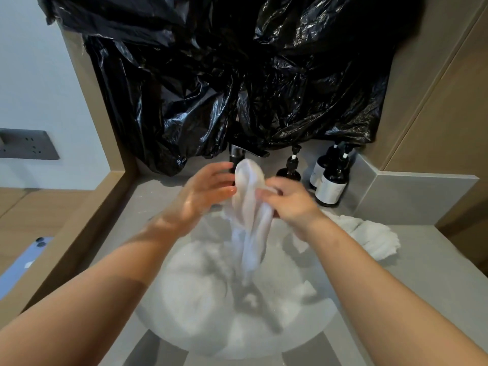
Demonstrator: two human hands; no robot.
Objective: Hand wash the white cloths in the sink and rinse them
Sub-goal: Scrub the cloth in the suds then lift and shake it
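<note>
Head view: hands (pixel 203 191) (pixel 293 204) hold limp white cloth (pixel 250 223) (long, soft folds).

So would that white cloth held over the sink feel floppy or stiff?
Probably floppy: the white cloth hangs in limp folds from the right hand. Likely heavy, looking wet above the sink. Perhaps slippery: the left hand glistens.

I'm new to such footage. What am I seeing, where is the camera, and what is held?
No machine: a person's two bare hands, filmed from one camera on their head, looking down. The right hand pinches a hanging white cloth over the round white sink; the left hand touches it with straight fingers. On the grey counter stand a dark metal tap and three dark pump bottles; a crumpled white cloth lies at the right. Black plastic sheeting hangs behind.
</note>
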